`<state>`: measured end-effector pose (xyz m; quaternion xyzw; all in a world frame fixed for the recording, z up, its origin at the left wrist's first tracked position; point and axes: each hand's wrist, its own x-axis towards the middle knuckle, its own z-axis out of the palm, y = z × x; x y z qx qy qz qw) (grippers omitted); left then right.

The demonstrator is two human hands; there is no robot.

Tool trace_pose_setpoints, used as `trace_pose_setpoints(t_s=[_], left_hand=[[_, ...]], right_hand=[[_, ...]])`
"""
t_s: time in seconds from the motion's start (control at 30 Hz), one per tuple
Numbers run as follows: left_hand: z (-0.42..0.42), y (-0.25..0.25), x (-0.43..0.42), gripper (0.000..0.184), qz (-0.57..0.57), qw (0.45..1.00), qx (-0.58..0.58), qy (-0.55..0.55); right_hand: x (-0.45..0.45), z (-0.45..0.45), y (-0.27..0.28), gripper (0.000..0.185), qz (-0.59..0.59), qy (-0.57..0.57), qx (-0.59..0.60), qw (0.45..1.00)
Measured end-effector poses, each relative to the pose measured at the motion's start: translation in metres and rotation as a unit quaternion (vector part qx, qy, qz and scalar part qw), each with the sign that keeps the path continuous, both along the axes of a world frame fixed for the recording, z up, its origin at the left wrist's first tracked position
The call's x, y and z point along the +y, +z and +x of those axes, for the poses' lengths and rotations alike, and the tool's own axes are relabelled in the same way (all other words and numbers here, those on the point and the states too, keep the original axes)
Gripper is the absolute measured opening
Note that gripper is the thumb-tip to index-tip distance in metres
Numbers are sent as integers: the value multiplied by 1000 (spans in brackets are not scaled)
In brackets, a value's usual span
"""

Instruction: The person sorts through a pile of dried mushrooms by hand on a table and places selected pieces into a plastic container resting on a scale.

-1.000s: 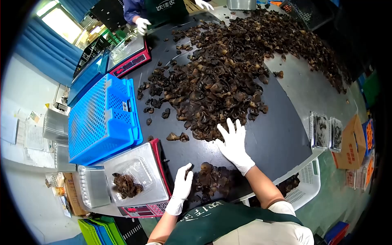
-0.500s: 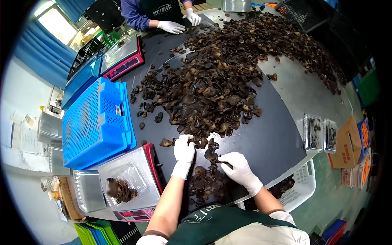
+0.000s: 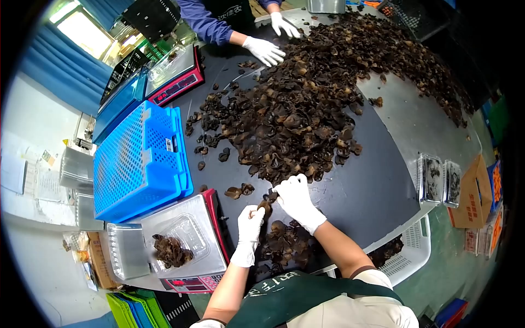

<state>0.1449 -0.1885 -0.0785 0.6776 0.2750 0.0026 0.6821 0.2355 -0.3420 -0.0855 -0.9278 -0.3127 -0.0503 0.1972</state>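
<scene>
The crates (image 3: 123,164) are matt blue plastic, perforated. The near scale's pan (image 3: 205,251) looks like smooth, dull metal, under a clear, glossy plastic tray (image 3: 188,232). The surface (image 3: 377,186) has a smooth black covering beside bare grey metal. The dark fungus pieces (image 3: 284,126) look wet and glossy, crinkled; the curtain (image 3: 65,65) is folded cloth.

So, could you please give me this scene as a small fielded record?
Left hand: white-gloved, grip on ruffled dark-brown piece
Right hand: white-gloved, just beside left
Main pile: ruffled brown-black pieces, beyond both hands
Scale: red and silver, bearing clear plastic tray with brown clump
Crate: blue perforated plastic
Co-worker's hands: white-gloved, near pile
</scene>
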Motion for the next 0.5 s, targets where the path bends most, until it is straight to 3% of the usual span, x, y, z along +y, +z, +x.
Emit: trace_pose_setpoints(t_s=[0.03,0.1,0.13,0.17,0.2,0.23,0.3,0.37,0.43,0.5], left_hand=[[-1,-2,-2,11,-1,1000,0,3],[-5,-6,-7,10,10,1000,-9,-15],[-7,-6,-8,8,12,999,-9,-29],[-8,-7,-9,8,10,1000,-9,-28],[-9,-8,-12,8,25,999,-12,-46],[-10,-9,-14,8,42,997,-14,-65],[-12,-9,-18,8,28,997,8,-73],[-11,4,-31,9,-1,996,12,-90],[-12,13,-53,13,100,986,-25,-129],[-18,40,-82,18,63,969,-57,-233]], right_hand=[[-6,0,5,24,-1,3,0,1000],[-23,-1,15,22,229,8,77,970],[-36,2,25,25,283,29,130,950],[-48,-11,31,28,335,-24,146,931],[-68,-16,46,29,344,-54,256,902],[-89,-21,58,30,350,-84,362,860],[-131,-34,54,25,506,-72,453,731],[-171,-51,35,38,666,35,508,546],[-195,-69,47,44,730,92,512,443],[-223,-100,26,55,772,100,444,444]])
